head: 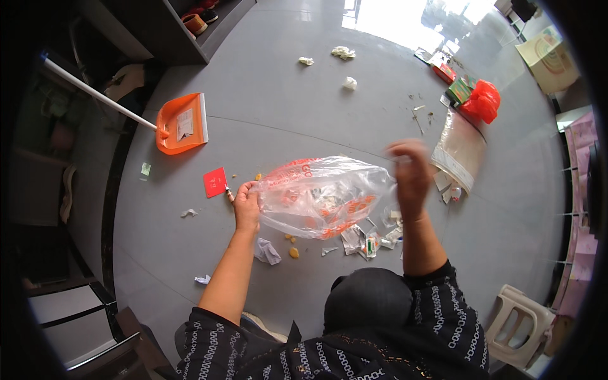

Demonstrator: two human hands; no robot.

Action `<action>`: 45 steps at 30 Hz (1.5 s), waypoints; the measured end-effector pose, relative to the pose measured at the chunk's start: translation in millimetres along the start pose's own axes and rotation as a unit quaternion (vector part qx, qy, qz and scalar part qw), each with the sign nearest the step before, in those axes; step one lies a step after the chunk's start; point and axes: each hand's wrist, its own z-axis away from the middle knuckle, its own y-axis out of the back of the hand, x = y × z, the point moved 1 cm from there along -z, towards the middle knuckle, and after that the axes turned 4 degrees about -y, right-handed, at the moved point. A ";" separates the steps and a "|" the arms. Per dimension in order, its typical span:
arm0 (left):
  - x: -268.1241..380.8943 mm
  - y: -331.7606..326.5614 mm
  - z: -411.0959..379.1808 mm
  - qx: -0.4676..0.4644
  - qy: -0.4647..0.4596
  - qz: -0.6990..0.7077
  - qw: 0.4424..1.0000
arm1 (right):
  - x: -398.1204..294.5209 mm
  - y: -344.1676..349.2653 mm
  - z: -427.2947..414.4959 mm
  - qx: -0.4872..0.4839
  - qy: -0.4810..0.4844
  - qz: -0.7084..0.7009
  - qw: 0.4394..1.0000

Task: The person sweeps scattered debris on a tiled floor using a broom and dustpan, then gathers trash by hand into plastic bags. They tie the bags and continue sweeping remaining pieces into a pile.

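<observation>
My left hand (246, 209) pinches the left edge of a clear plastic bag (304, 204) with red and orange print. The bag is spread open above the grey floor, and its thin film blurs what lies under or inside it. Motion smears my right hand (412, 175) at the bag's right end. Its fingers look curled, but I cannot tell whether they hold the film. A red card (215, 182) lies left of my left hand, with a small tube-like item (230, 194) by its corner. Below the bag are crumpled paper (268, 251), a yellowish scrap (294, 252) and several wrappers (352, 239).
An orange dustpan (172, 142) with a white handle holds a paper piece. Crumpled tissues (343, 52) lie farther off. To the right are a red plastic bag (482, 100), a green box (459, 91) and a large clear plastic packet (460, 142). A beige stool (506, 327) stands at lower right.
</observation>
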 end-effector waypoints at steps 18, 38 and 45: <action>61.7 -25.6 29.8 -0.133 -0.493 -0.439 0.739 | 29.8 -101.9 91.0 -0.505 -0.544 -0.154 0.653; 1.4 -8.6 46.0 -0.424 0.214 -0.284 0.833 | 98.4 -93.2 93.8 -0.303 -0.115 0.240 0.915; 100.7 28.2 1.6 -0.063 0.060 0.143 0.986 | 118.4 -19.1 94.3 -0.390 -0.476 -0.230 0.754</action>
